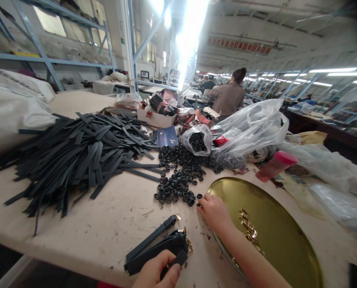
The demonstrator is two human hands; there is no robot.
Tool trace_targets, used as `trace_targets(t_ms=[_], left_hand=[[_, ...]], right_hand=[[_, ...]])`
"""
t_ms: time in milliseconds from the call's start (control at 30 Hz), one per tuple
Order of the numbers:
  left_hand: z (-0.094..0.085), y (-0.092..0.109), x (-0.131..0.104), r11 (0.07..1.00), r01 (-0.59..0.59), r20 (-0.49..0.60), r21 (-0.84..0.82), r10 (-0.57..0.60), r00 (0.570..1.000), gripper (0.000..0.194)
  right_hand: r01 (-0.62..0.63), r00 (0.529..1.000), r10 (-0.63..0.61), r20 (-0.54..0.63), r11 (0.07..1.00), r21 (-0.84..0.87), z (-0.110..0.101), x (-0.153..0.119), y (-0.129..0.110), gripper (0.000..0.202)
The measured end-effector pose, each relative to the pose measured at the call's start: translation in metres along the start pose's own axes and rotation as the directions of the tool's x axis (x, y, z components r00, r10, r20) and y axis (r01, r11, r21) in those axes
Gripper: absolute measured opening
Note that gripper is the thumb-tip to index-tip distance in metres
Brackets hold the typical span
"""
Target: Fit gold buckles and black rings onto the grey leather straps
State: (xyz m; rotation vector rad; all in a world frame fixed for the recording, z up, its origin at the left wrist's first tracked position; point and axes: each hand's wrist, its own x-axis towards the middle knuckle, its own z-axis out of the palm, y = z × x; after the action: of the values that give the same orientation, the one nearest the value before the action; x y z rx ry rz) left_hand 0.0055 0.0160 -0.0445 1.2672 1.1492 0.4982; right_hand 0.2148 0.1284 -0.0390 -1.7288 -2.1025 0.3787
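My left hand (160, 270) is closed on a dark strap (179, 259) at the front of the table, with the strap's end poking out past the thumb. Just beyond it lie several dark straps with gold buckles (154, 238). My right hand (213, 210) reaches over the near-left rim of a round gold tray (282, 224). Its fingertips are pinched together beside a heap of small black loops (178, 182), at a small dark piece, probably one of these loops. Gold buckles (249, 228) lie in a row on the tray.
A large pile of dark straps (79, 156) covers the left of the table (103, 224). Behind the loops are an open plastic bag of loops (198, 140), a blue card (167, 136) and a carton (156, 119). A pink-lidded cup (276, 166) stands tilted beyond the tray. A person (229, 96) sits farther back.
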Motion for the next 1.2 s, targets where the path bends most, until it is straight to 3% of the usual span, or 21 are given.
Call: trace_targets(t_ms=[67, 133, 167, 233, 267, 333, 400, 567, 700, 900, 967, 1133, 1200], left_hand=[[0.002, 0.006, 0.0, 0.999, 0.012, -0.075, -0.049, -0.015, 0.997, 0.03], [0.006, 0.013, 0.0, 0.989, 0.034, -0.119, -0.143, -0.051, 0.992, 0.031], [0.008, 0.017, -0.001, 0.98, 0.046, -0.122, -0.195, -0.07, 0.99, 0.031], [0.011, 0.022, -0.002, 0.958, 0.056, -0.107, -0.281, -0.089, 0.99, 0.033], [0.013, 0.024, -0.003, 0.951, 0.053, -0.104, -0.306, -0.089, 0.991, 0.035], [0.017, 0.026, -0.005, 0.945, 0.046, -0.113, -0.324, -0.087, 0.99, 0.036], [0.021, 0.026, -0.008, 0.946, 0.051, -0.125, -0.32, -0.095, 0.987, 0.036], [0.029, 0.02, -0.017, 0.958, 0.036, -0.146, -0.284, -0.08, 0.986, 0.038], [0.032, 0.019, -0.024, 0.977, -0.024, -0.248, -0.212, -0.03, 0.968, 0.036], [0.034, 0.01, -0.027, 0.986, -0.113, -0.279, -0.122, 0.075, 0.957, 0.026], [0.032, 0.011, -0.03, 0.993, -0.104, -0.27, -0.056, 0.085, 0.959, 0.024], [0.027, 0.024, -0.037, 0.979, -0.142, -0.175, 0.147, 0.167, 0.97, 0.017], [0.028, 0.026, -0.038, 0.973, -0.161, -0.173, 0.168, 0.189, 0.967, 0.017]], right_hand=[[0.004, 1.0, -0.006, 0.022, 0.998, 0.068, -0.001, -0.016, -0.01, 0.01], [-0.059, 0.997, 0.04, 0.069, 0.947, 0.315, -0.002, -0.036, -0.025, 0.019], [-0.117, 0.992, 0.075, 0.105, 0.864, 0.49, -0.003, -0.047, -0.033, 0.022], [-0.226, 0.974, 0.128, 0.187, 0.571, 0.789, -0.002, -0.067, -0.05, 0.024], [-0.253, 0.967, 0.134, 0.216, 0.428, 0.868, -0.002, -0.076, -0.058, 0.024], [-0.253, 0.966, 0.121, 0.227, 0.293, 0.922, 0.001, -0.091, -0.069, 0.025], [-0.222, 0.973, 0.124, 0.193, 0.305, 0.926, 0.004, -0.103, -0.075, 0.027], [-0.156, 0.978, 0.203, 0.056, 0.518, 0.841, 0.012, -0.117, -0.076, 0.024], [-0.166, 0.979, 0.179, 0.099, 0.411, 0.896, 0.013, -0.121, -0.082, 0.027], [-0.233, 0.958, 0.223, 0.179, 0.246, 0.941, 0.018, -0.13, -0.097, 0.038], [-0.209, 0.958, 0.245, 0.146, 0.254, 0.944, 0.02, -0.133, -0.1, 0.038], [-0.158, 0.98, 0.18, 0.084, 0.447, 0.88, 0.019, -0.136, -0.102, 0.031], [-0.172, 0.976, 0.19, 0.103, 0.4, 0.9, 0.018, -0.134, -0.105, 0.032]])
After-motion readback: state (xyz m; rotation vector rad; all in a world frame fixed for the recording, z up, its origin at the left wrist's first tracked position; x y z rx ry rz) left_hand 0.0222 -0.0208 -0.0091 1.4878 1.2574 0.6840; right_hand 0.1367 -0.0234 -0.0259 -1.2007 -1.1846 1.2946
